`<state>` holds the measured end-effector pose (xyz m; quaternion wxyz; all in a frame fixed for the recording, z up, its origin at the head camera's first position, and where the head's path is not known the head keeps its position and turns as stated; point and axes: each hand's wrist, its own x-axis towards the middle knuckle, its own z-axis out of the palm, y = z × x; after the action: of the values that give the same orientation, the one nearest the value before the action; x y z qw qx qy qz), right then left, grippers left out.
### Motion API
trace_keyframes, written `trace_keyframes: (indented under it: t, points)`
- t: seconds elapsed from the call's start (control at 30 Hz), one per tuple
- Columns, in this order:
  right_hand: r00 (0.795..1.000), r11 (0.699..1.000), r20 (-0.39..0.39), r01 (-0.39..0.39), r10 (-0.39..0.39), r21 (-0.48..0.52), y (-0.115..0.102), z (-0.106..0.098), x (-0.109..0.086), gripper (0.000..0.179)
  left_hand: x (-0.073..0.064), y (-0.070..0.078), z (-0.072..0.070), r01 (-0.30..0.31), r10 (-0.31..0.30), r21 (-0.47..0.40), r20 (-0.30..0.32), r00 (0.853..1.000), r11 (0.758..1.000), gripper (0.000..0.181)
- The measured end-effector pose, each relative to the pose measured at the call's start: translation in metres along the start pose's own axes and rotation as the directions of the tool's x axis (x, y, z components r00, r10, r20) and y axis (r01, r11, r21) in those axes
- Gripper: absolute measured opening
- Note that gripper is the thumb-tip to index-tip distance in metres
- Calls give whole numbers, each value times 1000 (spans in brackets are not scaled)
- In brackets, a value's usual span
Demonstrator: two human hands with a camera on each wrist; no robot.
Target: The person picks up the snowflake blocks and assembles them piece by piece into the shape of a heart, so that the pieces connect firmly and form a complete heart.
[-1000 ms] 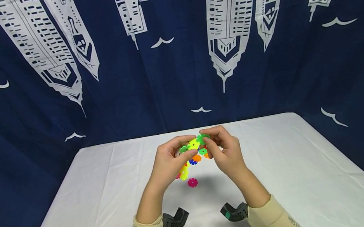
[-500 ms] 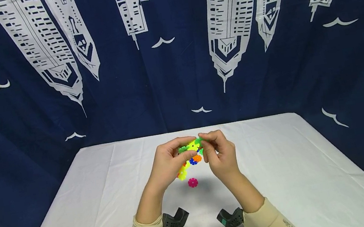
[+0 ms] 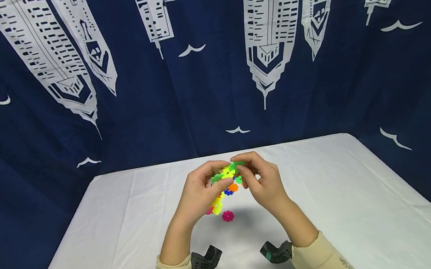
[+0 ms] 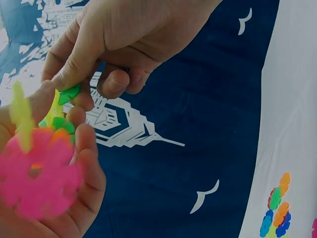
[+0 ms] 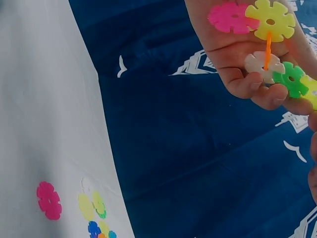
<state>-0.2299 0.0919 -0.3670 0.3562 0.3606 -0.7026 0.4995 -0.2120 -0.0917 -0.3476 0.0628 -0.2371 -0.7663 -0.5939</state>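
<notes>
Above the white table, my left hand point(image 3: 199, 192) holds a chain of notched, flower-shaped plastic discs. In the right wrist view the chain lies across its palm and fingers: a pink disc point(image 5: 227, 17), a yellow disc point(image 5: 280, 29), an orange disc point(image 5: 268, 47) edge-on, a white disc point(image 5: 257, 62) and a green disc point(image 5: 291, 79). Another yellow disc point(image 3: 228, 173) follows at the fingertips. My right hand point(image 3: 266, 185) pinches a second green disc point(image 4: 69, 94) between thumb and fingers, against that yellow one. Fingers partly hide where the two meet.
A loose pink disc point(image 3: 228, 216) lies on the white tablecloth point(image 3: 131, 244) nearer the body. Several more discs, among them an orange disc point(image 3: 233, 188), lie on the cloth below the hands. A dark blue printed curtain point(image 3: 195, 109) hangs behind the table.
My right hand shifted left and slightly down, then a little back up and right, still pinching the green disc, now closer to the yellow disc. My left hand stays nearly in place.
</notes>
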Motion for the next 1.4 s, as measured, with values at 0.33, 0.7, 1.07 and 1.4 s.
trace_keyframes:
  t: [0.33,0.7,1.07,1.4]
  points:
    - [999,999,38,-35,35,-15,3,-1,1,34,-1,1,-1,39,-40,13,27,999,999,31]
    - [951,959,124,-282,282,-21,23,2,-9,16,0,1,-5,47,-50,-57,-37,998,997,28]
    - [717,829,421,-518,555,-210,53,17,-30,15,2,0,-8,-76,71,-126,-40,997,989,44]
    - [553,827,620,-442,556,-347,71,29,-52,24,1,1,-9,-98,91,-136,-60,994,986,42]
